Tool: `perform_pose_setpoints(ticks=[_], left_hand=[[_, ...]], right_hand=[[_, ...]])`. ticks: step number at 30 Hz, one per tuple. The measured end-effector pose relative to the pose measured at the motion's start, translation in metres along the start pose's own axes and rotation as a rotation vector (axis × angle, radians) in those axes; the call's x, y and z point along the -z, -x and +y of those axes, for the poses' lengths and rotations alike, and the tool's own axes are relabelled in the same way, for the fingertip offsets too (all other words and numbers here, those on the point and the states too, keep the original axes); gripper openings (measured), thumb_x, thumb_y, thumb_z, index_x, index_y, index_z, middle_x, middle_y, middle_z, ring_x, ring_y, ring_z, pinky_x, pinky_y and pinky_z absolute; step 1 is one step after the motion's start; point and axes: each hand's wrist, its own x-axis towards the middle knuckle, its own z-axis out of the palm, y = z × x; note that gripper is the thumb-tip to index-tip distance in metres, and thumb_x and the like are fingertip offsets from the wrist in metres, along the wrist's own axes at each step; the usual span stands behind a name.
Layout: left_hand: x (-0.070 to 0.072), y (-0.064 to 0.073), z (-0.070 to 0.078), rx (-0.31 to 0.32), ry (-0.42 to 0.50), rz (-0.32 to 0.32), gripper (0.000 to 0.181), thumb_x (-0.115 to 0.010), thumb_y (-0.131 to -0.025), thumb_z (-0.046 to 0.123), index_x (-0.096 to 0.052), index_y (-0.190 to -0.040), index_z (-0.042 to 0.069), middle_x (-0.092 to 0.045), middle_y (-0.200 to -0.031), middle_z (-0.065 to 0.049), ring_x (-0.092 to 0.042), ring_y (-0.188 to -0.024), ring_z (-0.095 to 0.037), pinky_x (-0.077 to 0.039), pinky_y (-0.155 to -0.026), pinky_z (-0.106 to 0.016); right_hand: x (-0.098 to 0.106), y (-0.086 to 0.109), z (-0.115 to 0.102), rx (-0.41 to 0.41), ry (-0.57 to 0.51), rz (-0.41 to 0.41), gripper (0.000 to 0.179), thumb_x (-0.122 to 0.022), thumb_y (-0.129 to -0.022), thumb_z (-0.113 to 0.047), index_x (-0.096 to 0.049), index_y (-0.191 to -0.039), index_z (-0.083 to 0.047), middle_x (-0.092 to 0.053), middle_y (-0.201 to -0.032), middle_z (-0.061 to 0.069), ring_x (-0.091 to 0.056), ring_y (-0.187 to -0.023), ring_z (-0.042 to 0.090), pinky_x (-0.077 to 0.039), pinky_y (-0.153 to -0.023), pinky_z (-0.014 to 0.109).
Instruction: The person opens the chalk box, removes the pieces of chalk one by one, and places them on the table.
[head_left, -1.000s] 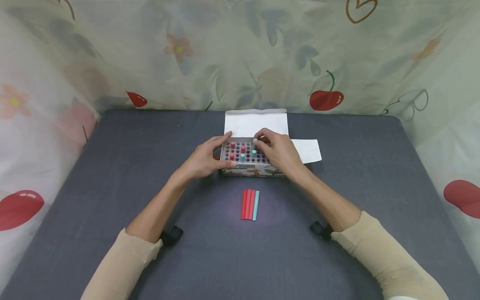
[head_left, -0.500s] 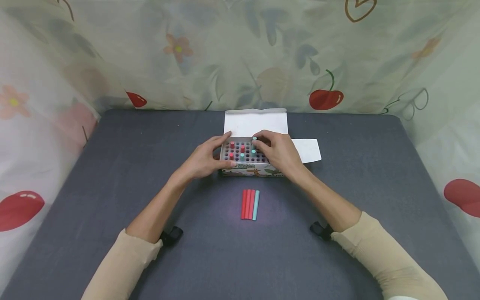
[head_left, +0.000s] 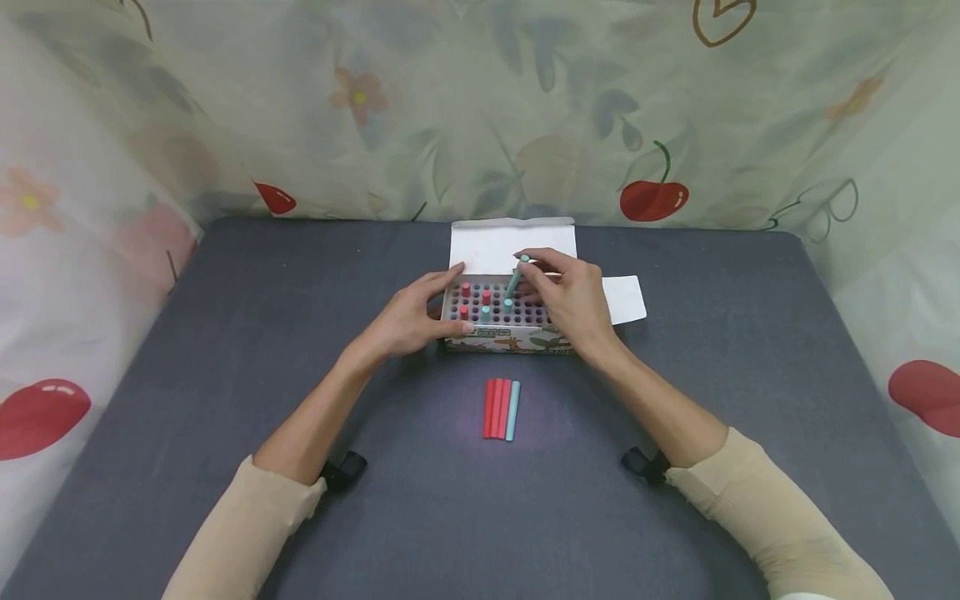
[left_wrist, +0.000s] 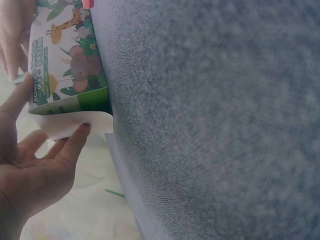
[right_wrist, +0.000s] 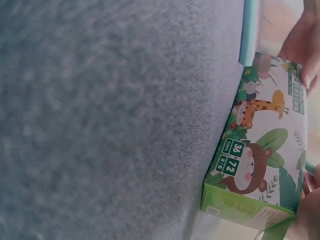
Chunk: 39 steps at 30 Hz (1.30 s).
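the right hand [head_left: 577, 300] is pinching a teal stick [head_left: 514, 281], its length slanting down left and near over the box [head_left: 517, 340]; the left hand [head_left: 412, 317], spread, is touching its left end.

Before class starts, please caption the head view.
Right hand pinches a tilted teal stick over an open box the left hand holds.

The sticks [head_left: 497, 409] are red or teal; the box [right_wrist: 262, 135] is white and green, animal-patterned.

Right hand [right_wrist: 306, 217] (right wrist view) partly off-frame
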Motion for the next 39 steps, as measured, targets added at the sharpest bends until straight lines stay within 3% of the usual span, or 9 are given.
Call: perform_pose_setpoints(ticks=[11,15,18,24,31,39], left_hand=[[0.001,0.001,0.001,-0.009,-0.006,-0.001,0.091,-0.081,-0.086,0.026,-0.026,-0.159,0.024,-0.035,-0.154,-0.012,-0.051,-0.121,-0.024,-0.045,-0.103,-0.04],[0.002,0.0,0.001,-0.014,0.0,-0.004,0.091,-0.08,-0.086,0.025,-0.025,-0.159,0.024,-0.035,-0.154,-0.012,-0.051,-0.122,-0.024,-0.045,-0.103,-0.04],[0.003,0.001,0.001,-0.019,0.003,-0.006,0.091,-0.08,-0.086,0.026,-0.025,-0.159,0.024,-0.034,-0.154,-0.011,-0.05,-0.125,-0.024,-0.045,-0.103,-0.04],[0.004,0.002,-0.001,-0.011,-0.015,-0.007,0.09,-0.079,-0.087,0.028,-0.025,-0.159,0.025,-0.033,-0.156,-0.011,-0.047,-0.13,-0.026,-0.045,-0.103,-0.042],[0.002,0.002,-0.001,-0.017,-0.012,-0.011,0.089,-0.078,-0.088,0.029,-0.024,-0.159,0.026,-0.032,-0.156,-0.011,-0.047,-0.13,-0.026,-0.046,-0.102,-0.041],[0.0,0.004,-0.001,-0.022,-0.003,-0.012,0.089,-0.079,-0.087,0.028,-0.025,-0.159,0.026,-0.033,-0.156,-0.012,-0.048,-0.13,-0.025,-0.046,-0.102,-0.04]], right_hand=[[0.01,0.002,-0.01,-0.028,-0.149,0.039,0.03,-0.069,-0.095,-0.017,-0.07,-0.117,0.003,-0.072,-0.094,0.017,-0.072,-0.078,0.038,-0.059,-0.067,0.037],[0.016,0.005,-0.015,-0.047,-0.132,0.036,0.029,-0.069,-0.095,-0.015,-0.07,-0.118,0.004,-0.069,-0.09,0.019,-0.071,-0.075,0.034,-0.059,-0.067,0.036],[0.021,0.008,-0.019,-0.086,-0.125,0.018,0.03,-0.069,-0.095,-0.017,-0.069,-0.118,0.003,-0.065,-0.087,0.018,-0.069,-0.073,0.03,-0.059,-0.066,0.036],[0.026,0.015,-0.023,-0.206,-0.217,-0.037,0.037,-0.07,-0.095,-0.022,-0.068,-0.12,0.004,-0.067,-0.089,0.017,-0.07,-0.072,0.029,-0.059,-0.066,0.04],[0.031,0.027,-0.026,-0.29,-0.19,-0.077,0.037,-0.069,-0.095,-0.026,-0.068,-0.123,-0.001,-0.068,-0.093,0.015,-0.071,-0.071,0.019,-0.059,-0.066,0.036],[0.036,0.04,-0.025,-0.365,-0.233,-0.122,0.041,-0.07,-0.095,-0.021,-0.063,-0.126,0.005,-0.07,-0.094,0.011,-0.072,-0.075,0.028,-0.059,-0.066,0.04]])
